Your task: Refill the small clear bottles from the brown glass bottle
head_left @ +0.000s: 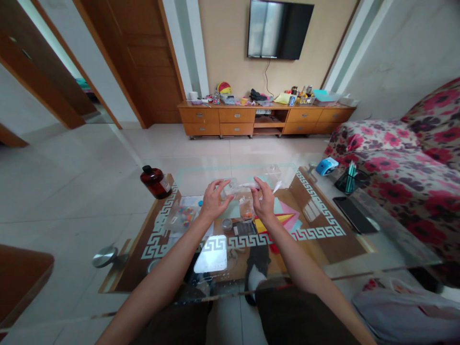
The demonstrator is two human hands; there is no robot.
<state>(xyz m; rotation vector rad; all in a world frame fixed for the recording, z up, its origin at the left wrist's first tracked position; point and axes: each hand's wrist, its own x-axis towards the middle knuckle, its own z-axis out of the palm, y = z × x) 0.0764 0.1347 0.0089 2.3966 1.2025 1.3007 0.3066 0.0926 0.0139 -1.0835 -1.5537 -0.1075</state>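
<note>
Both my hands are raised over a glass coffee table (381, 249). My left hand (212, 200) curls its fingers around a small clear container (230, 188). My right hand (263, 200) pinches a thin whitish tube-like item (248, 184) whose tip meets that container. Under the hands lie a small round tin (226, 224), a dark card (244, 228), coloured paper sheets (283, 218) and a clear bag of coloured beads (184, 216). A white mould tray (211, 254) lies nearer to me.
A brown bottle (155, 182) stands at the table's far left corner. A blue device (326, 166), a pen cup (349, 178) and a black phone (354, 214) sit on the right side. A floral sofa (406, 158) is at right; a wooden TV cabinet (266, 117) is beyond.
</note>
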